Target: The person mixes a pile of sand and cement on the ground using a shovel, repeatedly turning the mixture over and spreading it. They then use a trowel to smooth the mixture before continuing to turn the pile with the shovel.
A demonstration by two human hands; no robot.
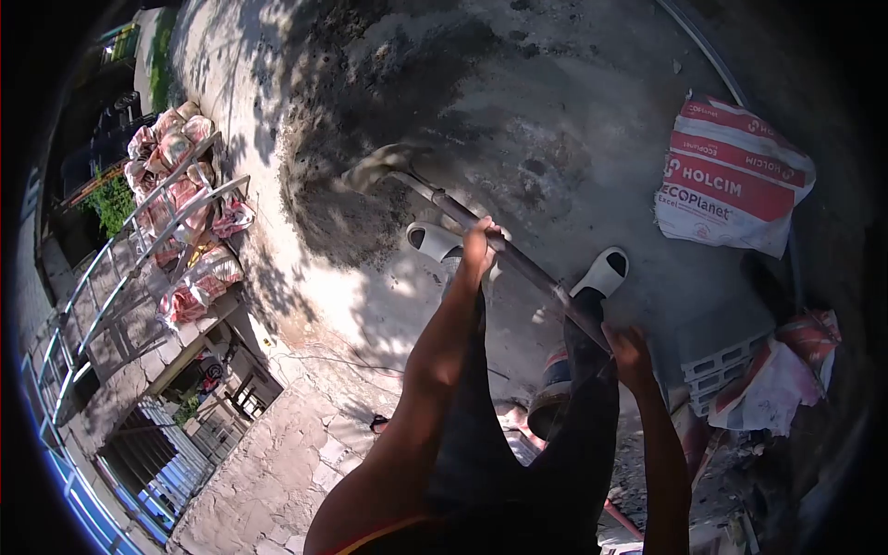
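Observation:
A long-handled shovel (532, 270) slants across my front, its blade blurred and lying in the dark, damp-looking mix (319, 208) on the ground. My left hand (480, 247) is closed around the middle of the shaft. Near the upper end of the handle, my right hand (631, 358) is closed too, with part of its grip hidden. Grey powdery material (518, 120) spreads beyond the blade. My feet in pale slip-on shoes (606, 271) stand on either side of the handle.
A red and white Holcim bag (731, 176) lies at the right, above hollow blocks (726, 370) and a crumpled bag (777, 388). Several filled sacks (180, 203) are heaped at the left beside a metal railing (111, 296). A bucket (552, 398) stands behind my legs.

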